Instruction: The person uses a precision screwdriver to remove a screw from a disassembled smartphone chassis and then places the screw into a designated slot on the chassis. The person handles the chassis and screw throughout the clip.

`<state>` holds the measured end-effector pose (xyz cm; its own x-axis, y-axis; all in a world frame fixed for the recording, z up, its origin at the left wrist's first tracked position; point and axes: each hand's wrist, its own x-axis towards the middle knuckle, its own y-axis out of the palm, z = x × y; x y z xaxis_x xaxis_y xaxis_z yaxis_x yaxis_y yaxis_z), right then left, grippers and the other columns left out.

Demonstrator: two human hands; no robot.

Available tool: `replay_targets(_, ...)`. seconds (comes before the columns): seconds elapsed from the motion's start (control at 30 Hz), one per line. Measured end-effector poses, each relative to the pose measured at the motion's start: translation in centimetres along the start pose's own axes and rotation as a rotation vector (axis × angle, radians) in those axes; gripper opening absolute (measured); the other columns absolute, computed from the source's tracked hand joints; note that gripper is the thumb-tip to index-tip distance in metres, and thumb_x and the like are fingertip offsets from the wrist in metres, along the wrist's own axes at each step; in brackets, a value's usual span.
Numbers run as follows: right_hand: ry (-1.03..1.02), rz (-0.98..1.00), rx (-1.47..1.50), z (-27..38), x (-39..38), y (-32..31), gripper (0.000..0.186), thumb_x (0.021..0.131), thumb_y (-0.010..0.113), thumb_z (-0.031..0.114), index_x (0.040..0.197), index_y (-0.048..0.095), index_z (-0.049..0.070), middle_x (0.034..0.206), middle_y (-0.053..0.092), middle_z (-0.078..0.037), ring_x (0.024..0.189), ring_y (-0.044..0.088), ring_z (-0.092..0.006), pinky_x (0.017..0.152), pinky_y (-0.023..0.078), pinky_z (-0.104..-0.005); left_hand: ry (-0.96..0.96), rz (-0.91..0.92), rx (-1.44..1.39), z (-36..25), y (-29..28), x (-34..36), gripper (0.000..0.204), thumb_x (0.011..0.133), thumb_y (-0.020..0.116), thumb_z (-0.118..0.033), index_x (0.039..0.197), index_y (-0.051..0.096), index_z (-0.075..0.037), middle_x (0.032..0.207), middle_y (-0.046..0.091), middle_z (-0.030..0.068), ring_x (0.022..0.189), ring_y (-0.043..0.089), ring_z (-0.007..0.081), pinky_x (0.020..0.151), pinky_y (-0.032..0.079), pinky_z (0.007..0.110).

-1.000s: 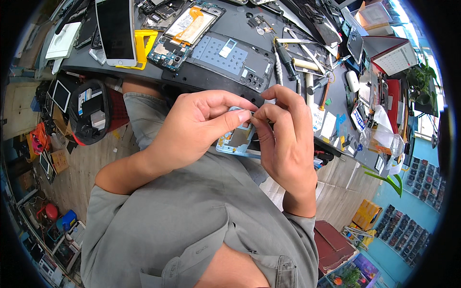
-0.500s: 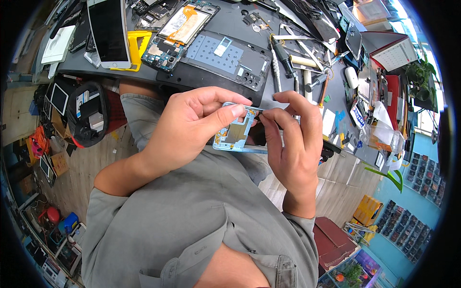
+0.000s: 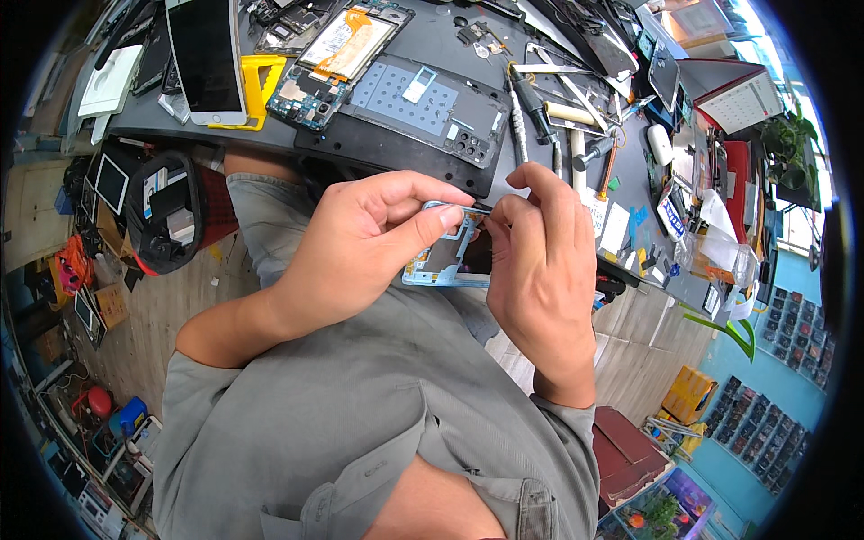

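My left hand (image 3: 346, 243) pinches a light-blue phone frame (image 3: 438, 268) between thumb and index finger along its far edge. Gold-coloured contacts and a cut-out show on the frame's inner face, and a dark glossy area lies to the right. My right hand (image 3: 544, 261) is bent over the frame's right part, fingers curled and pressed together at the far edge. Its fingertips and whatever they pinch are hidden. The frame is held in the air, above my lap and in front of the bench edge.
On the bench lie an opened phone (image 3: 337, 67), a back cover with camera holes (image 3: 423, 103), and a white-bordered phone (image 3: 205, 63) on a yellow holder (image 3: 261, 85). Screwdrivers (image 3: 519, 126) and tools crowd the right. A dark red-sided bin (image 3: 211, 202) stands at left.
My right hand has turned and closed further over the frame, its fingers drawn together and hiding more of it. The frame has shifted slightly; my left hand keeps its grip.
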<state>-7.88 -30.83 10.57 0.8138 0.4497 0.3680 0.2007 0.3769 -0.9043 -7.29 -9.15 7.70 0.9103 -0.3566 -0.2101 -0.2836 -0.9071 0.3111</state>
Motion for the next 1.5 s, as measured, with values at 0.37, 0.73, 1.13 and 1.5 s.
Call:
replay_targets(0.37,-0.021,0.016,0.007,-0.1,-0.3,-0.2,0.032,0.084,0.073,0.003,0.115,0.068,-0.002,0.135,0.063,-0.021,0.11,0.067,-0.0369,0.094,0.051,-0.0483,-0.067,-0.014,-0.141,0.3,-0.3,0.4,0.026,0.112,0.071,-0.014,0.129,0.077,0.004,0.111,0.081,0.0063,0.101,0.073,0.0072,0.09,0.058,0.023)
replay_targets(0.73,-0.087,-0.02,0.012,-0.9,-0.9,0.1,0.034,0.082,0.074,0.003,0.115,0.069,-0.002,0.132,0.064,-0.019,0.106,0.068,-0.0354,0.092,0.052,-0.0468,-0.12,0.007,-0.268,0.5,-0.2,0.5,0.024,0.11,0.072,-0.009,0.129,0.076,0.005,0.111,0.083,0.0093,0.101,0.076,0.0086,0.09,0.061,0.025)
replay_targets(1.13,0.156,0.057,0.466,-1.2,-0.6,-2.7,0.026,0.091,0.082,-0.004,0.115,0.071,-0.004,0.117,0.074,-0.019,0.101,0.074,-0.0335,0.087,0.059,-0.0393,-0.266,0.084,-0.236,-0.9,-0.9,-0.4,0.025,0.109,0.072,-0.009,0.127,0.075,0.007,0.111,0.084,0.0134,0.098,0.079,0.0124,0.086,0.062,0.026)
replay_targets(1.5,0.203,0.252,0.642,-1.3,-0.2,-2.4,0.014,0.09,0.081,-0.007,0.102,0.075,-0.007,0.103,0.08,-0.018,0.096,0.078,-0.0297,0.084,0.06,-0.0367,-0.301,0.12,-0.202,-0.2,-2.1,-1.0,0.025,0.109,0.07,-0.009,0.126,0.075,0.007,0.111,0.084,0.0139,0.099,0.079,0.0124,0.087,0.062,0.026)
